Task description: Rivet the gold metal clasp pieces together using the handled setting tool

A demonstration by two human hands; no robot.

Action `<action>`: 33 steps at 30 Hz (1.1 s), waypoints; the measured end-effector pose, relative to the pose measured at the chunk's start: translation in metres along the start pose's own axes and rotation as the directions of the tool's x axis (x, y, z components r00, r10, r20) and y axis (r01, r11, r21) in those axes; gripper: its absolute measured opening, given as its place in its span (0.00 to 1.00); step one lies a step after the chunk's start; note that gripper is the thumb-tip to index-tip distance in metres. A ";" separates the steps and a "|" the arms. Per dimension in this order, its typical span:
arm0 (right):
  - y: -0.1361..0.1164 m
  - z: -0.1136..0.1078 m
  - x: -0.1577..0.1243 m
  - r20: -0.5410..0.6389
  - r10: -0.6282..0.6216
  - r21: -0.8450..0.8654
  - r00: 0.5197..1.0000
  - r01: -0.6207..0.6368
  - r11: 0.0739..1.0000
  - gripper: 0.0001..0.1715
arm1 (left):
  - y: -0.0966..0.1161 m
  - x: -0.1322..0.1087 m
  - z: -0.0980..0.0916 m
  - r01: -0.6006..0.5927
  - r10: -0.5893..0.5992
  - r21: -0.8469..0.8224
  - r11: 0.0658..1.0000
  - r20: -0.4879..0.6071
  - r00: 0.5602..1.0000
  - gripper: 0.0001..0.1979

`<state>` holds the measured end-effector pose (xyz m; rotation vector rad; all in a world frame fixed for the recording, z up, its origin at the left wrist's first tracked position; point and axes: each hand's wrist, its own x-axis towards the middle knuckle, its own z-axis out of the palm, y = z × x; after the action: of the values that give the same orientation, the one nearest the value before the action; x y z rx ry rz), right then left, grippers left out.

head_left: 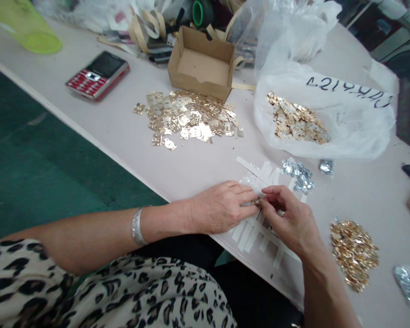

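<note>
My left hand [223, 206] lies low over the table's near edge, its fingers stretched toward my right hand and closed around a small gold-coloured metal piece [256, 202]. From the other side, the thumb and fingertips of my right hand [290, 218] pinch the same piece. Its exact shape is mostly covered by the fingers. Under both hands are white strips [249, 234] laid out on the tabletop. Just beyond my right hand is a small heap of silver metal discs [299, 173].
Flat gold plates [191, 116] are heaped before an open cardboard box [205, 64]. A white plastic bag [355, 123] holds more gold pieces [297, 119]. Shiny gold parts [353, 250] lie at right, near a small packet [407, 284]. A red phone [98, 75] rests at left.
</note>
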<state>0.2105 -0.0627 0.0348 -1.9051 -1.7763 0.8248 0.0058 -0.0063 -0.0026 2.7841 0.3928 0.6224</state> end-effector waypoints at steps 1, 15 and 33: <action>0.002 0.002 -0.002 -0.017 -0.005 0.008 1.000 0.005 1.000 0.14 | 0.000 0.000 0.000 -0.002 0.002 0.000 1.000 -0.001 1.000 0.11; 0.036 -0.023 -0.071 -0.098 -0.175 -0.434 0.980 0.116 0.893 0.22 | 0.000 -0.004 0.001 -0.037 0.038 0.016 0.999 -0.052 0.998 0.13; 0.001 0.000 -0.012 -0.524 0.433 0.827 0.734 0.317 0.464 0.28 | -0.007 -0.001 -0.003 -0.084 0.084 0.029 0.996 -0.002 0.996 0.14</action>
<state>0.2110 -0.0748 0.0365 -1.2226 -0.5314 0.6993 0.0024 0.0009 -0.0027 2.8402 0.2888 0.6458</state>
